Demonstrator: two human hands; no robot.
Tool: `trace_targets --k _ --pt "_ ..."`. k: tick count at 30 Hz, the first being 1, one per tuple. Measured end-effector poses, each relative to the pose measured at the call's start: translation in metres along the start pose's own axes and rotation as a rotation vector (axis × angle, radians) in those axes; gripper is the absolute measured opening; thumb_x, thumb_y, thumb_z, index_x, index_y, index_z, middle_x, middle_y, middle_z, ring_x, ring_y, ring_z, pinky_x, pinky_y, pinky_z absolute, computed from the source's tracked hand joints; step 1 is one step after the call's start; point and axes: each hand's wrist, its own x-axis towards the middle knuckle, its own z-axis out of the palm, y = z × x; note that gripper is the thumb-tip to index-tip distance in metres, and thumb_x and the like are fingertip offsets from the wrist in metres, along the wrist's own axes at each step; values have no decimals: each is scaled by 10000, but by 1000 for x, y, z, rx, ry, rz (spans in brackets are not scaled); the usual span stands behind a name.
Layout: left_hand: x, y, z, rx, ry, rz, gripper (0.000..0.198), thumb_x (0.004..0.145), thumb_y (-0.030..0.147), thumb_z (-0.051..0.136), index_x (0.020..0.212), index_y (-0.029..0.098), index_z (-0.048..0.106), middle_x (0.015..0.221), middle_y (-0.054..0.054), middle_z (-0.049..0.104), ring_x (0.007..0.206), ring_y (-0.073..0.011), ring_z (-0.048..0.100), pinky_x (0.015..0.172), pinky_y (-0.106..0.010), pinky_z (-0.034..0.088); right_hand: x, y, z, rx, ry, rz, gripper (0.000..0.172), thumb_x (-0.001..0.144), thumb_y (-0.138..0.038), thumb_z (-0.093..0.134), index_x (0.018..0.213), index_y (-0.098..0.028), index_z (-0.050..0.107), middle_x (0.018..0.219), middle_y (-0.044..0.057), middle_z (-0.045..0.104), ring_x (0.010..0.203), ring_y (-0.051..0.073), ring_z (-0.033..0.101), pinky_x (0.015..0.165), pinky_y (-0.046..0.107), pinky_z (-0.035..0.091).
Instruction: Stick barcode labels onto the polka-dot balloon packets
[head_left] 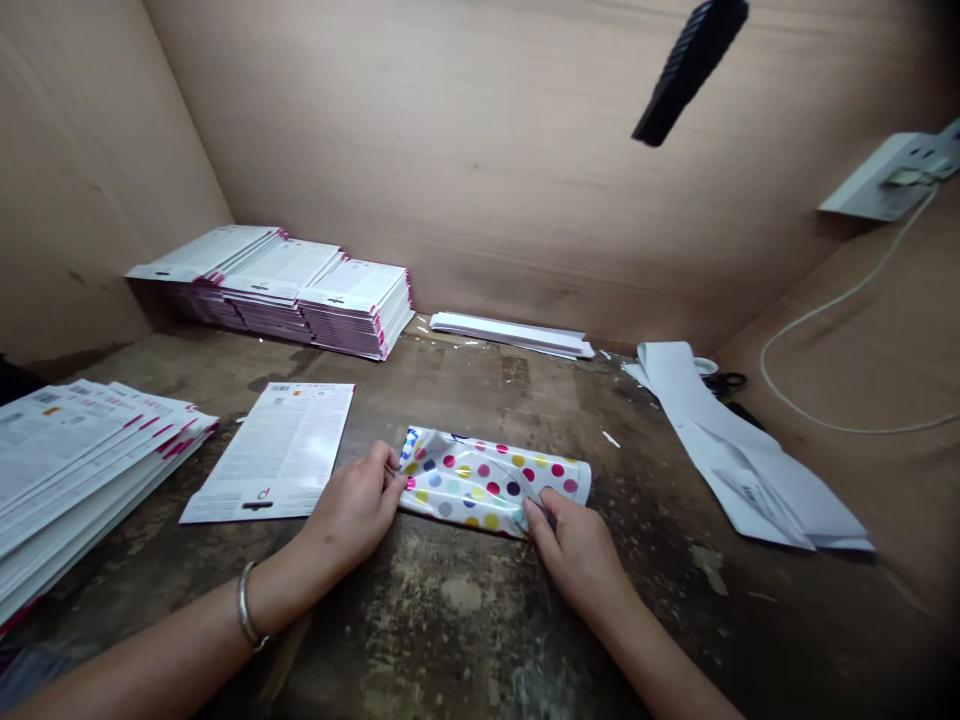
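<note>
Left hand (356, 505): closed narrowly, the end of the polka-dot plastic pack being gripped between the curled fingers and thumb; a metal bangle (244, 605) is worn on the wrist
Right hand (574, 555): closed narrowly, the fingertips (534, 512) being pressed onto the near right edge of the pack
Pack position: held flat on the tabletop (457, 610) between both hands, in front of the wearer; the glossy surface is creased, and multicoloured dots are printed on a white ground
Printed card (270, 450): laid flat just beside the left hand, a hang hole being shown at its near edge
Left card stack (75, 480): placed at the left edge of the tabletop, the cards being fanned slightly, with magenta edges
Rear card stacks (300, 295): three piles are set against the cardboard back wall (450, 130)
White strips (510, 335): a flat bundle is laid by the back wall
Folded white paper (742, 460): a long length is placed to the right, with black-handled scissors (724, 382) partly covered at its far end
Power strip (892, 175): mounted on the right wall, a white cable (825, 340) being routed below it
Overhead item (690, 70): a black ribbed object is seen at the top of the view; its type cannot be determined
</note>
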Motion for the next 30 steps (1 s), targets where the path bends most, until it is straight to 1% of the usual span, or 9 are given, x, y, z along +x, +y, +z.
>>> trace_targets --k 5,8,14,16,18,20,23,26,30 --pt "0 0 1 108 -4 84 234 898 219 361 1043 230 544 901 -53 674 833 -225 643 708 -311 451 7 -4 3 -118 -7 50 284 924 -334 384 736 -204 553 669 57 646 599 198 590 515 265 263" --pt "3 3 -2 261 -100 140 388 901 186 328 1204 296 544 1035 -71 680 939 -246 646 761 -338 473 11 -4 2 -172 -23 66 249 914 -323 418 771 -207 585 692 72 673 614 221 620 505 270 222" --pt "12 20 -11 492 -188 85 420 846 104 368 1211 161 568 868 -159 705 815 -322 673 678 -417 501 14 -6 1 -204 -34 58 253 918 -346 431 793 -213 608 711 68 692 643 223 646 504 269 231" --pt "13 29 -9 520 -127 120 404 839 81 375 1173 129 596 1085 -209 652 1062 -352 591 859 -489 451 13 -6 2 -208 -29 54 263 922 -349 430 787 -212 608 705 66 692 641 219 647 506 269 245" --pt "14 36 0 506 -56 280 427 864 106 370 1256 141 539 1380 -191 456 1319 -341 349 1057 -543 257 14 -5 3 -215 -24 50 268 923 -346 433 776 -209 609 703 63 692 640 213 647 509 268 263" --pt "17 39 13 446 -68 484 467 905 189 361 1370 180 407 1495 -132 289 1397 -300 180 1119 -550 98 15 -3 2 -222 -19 39 269 923 -342 438 770 -207 612 705 60 692 637 207 646 512 268 288" --pt "23 35 31 383 -190 540 551 929 372 337 1437 170 269 1517 -139 215 1403 -310 139 1115 -560 101 17 -1 -2 -233 -12 15 256 915 -332 455 774 -205 626 702 55 691 633 211 641 531 279 344" --pt "26 29 40 388 -232 471 614 920 445 312 1453 156 217 1528 -150 156 1405 -332 80 1104 -587 87 14 -10 -6 -246 64 -26 261 929 -253 406 909 -171 653 971 116 694 920 262 629 748 343 429" --pt "23 28 42 395 -230 428 609 924 440 272 1462 168 181 1535 -142 122 1410 -329 45 1068 -657 30 1 -19 3 -135 31 -447 445 925 -241 402 1361 -155 425 1450 97 377 1347 266 297 1079 455 262"
